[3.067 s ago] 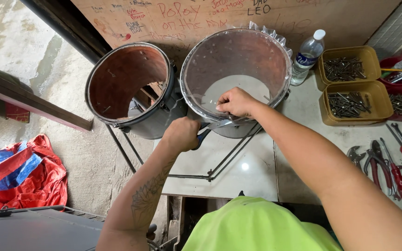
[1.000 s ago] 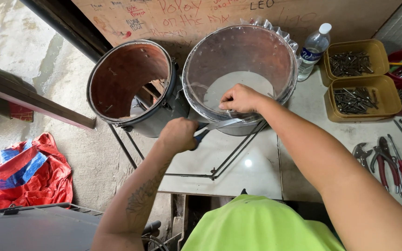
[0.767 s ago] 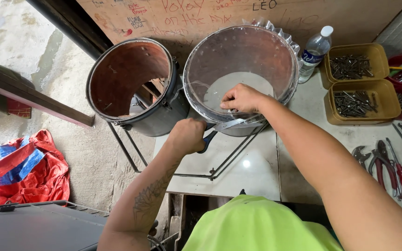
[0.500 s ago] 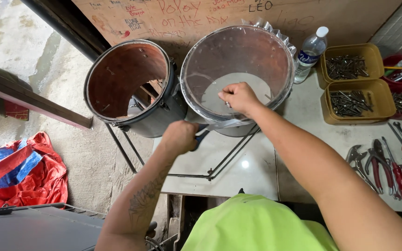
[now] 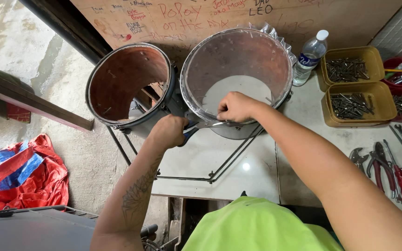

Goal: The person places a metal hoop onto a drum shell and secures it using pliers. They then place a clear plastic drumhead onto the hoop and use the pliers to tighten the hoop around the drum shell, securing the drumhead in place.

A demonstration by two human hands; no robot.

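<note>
Drum shell (image 5: 238,74), the one with the clear head, stands on the white table (image 5: 238,172) just beside a brown shell (image 5: 129,83). From the head camera, my right hand (image 5: 236,106) presses closed on its near rim to steady it, while my left hand (image 5: 168,132) is clenched around a blue-handled tool (image 5: 192,132) at that rim. Yellow trays of screws (image 5: 350,83) and pliers (image 5: 380,162) lie within reach at my right.

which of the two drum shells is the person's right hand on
The right-hand drum shell, with the clear rim and pale floor. The right hand rests on its near rim. The reddish-brown drum shell beside it is untouched.
</note>
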